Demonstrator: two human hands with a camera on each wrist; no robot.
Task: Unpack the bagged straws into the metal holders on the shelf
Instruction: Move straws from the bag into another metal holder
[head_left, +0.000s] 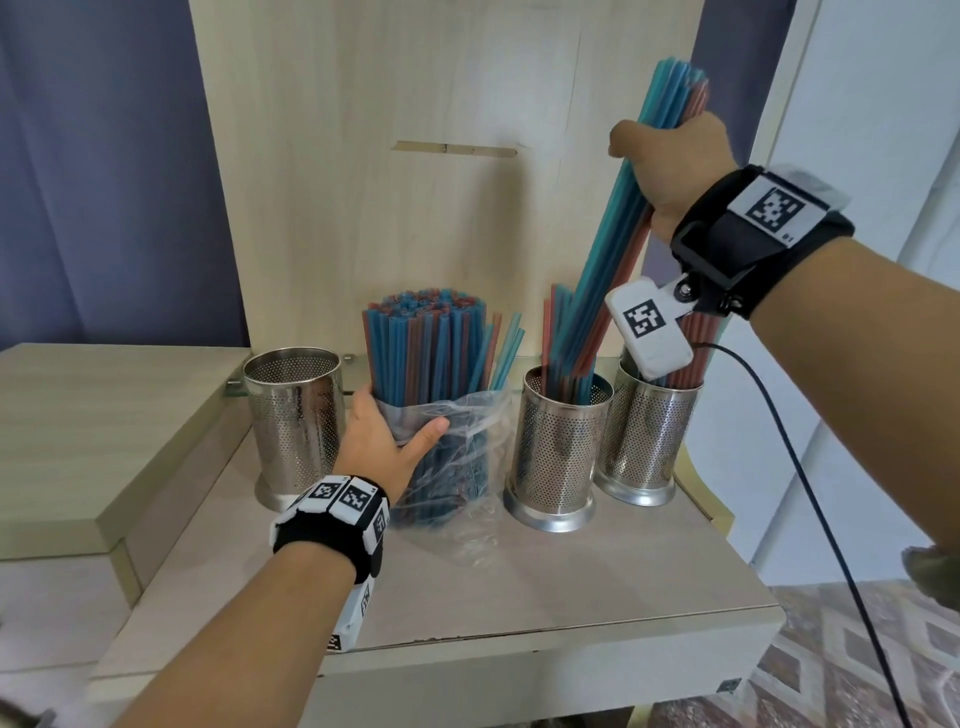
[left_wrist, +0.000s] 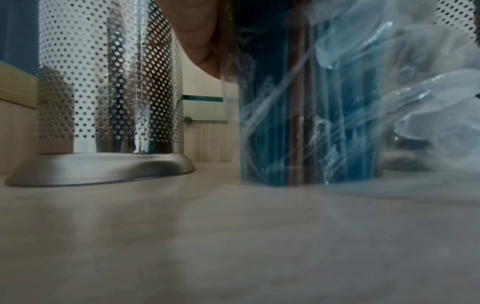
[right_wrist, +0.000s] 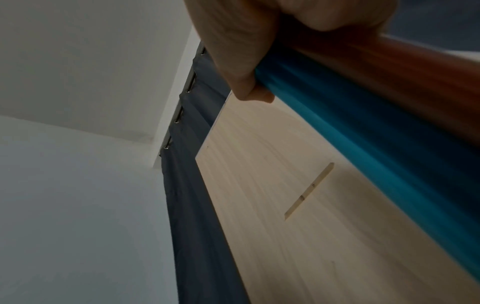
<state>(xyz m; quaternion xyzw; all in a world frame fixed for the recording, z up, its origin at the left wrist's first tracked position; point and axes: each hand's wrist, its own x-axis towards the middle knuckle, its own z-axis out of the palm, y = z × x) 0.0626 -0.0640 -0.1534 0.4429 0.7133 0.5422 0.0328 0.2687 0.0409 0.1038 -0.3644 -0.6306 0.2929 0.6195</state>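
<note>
On pale wood shelf (head_left: 571, 571), steadying bag (head_left: 457, 457) with left hand (head_left: 387, 441) curled round, right hand (head_left: 670, 171) fisted on straws (head_left: 613, 249), lowering tips slowly into middle holder (head_left: 558, 457), keeping bundle tight.

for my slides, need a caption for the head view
Right hand lowers a straw bundle into the middle holder; left hand steadies the bag.

I see the clear plastic bag (head_left: 457, 457) upright at frame centre on the shelf (head_left: 571, 571), bagged straws (head_left: 426, 353), blue and red, poking out. A tilted bunch of straws (head_left: 618, 249) dips into the middle metal holder (head_left: 558, 457). The right holder (head_left: 644, 441) holds reddish straws; the left holder (head_left: 293, 415) looks empty.
</note>
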